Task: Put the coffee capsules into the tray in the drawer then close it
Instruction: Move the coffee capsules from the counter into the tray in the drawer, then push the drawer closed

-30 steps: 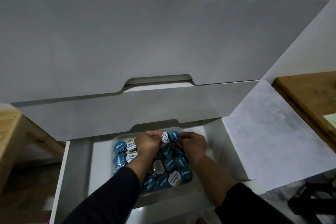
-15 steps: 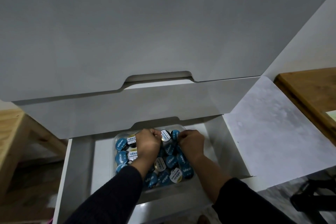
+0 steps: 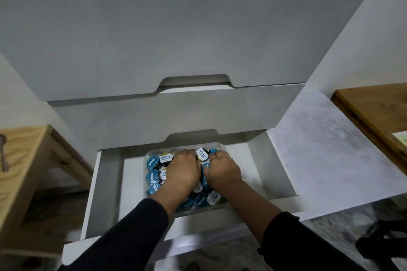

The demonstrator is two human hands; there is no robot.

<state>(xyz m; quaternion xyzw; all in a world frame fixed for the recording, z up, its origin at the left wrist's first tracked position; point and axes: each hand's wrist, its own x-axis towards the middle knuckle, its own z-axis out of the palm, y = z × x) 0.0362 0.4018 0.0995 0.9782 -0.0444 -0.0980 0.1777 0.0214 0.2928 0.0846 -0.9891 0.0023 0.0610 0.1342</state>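
Both hands in the capsule tray, drawer open.

Left hand (image 3: 184,168) and right hand (image 3: 222,169) lie knuckles-up, fingers curled down among the coffee capsules (image 3: 153,177); whether they grip any is hidden. The clear tray (image 3: 223,147) beneath them sits in the open white drawer (image 3: 103,187).

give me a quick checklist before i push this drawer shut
1. Capsules inside the clear tray: ok for the ones that show; those under the hands cannot tell.
2. Tray inside the bottom drawer: ok.
3. Left hand out of the tray: not ok, it rests curled on the capsules.
4. Right hand out of the tray: not ok, fingers curled among the capsules.
5. Capsules low enough to pass under the drawer above: cannot tell.
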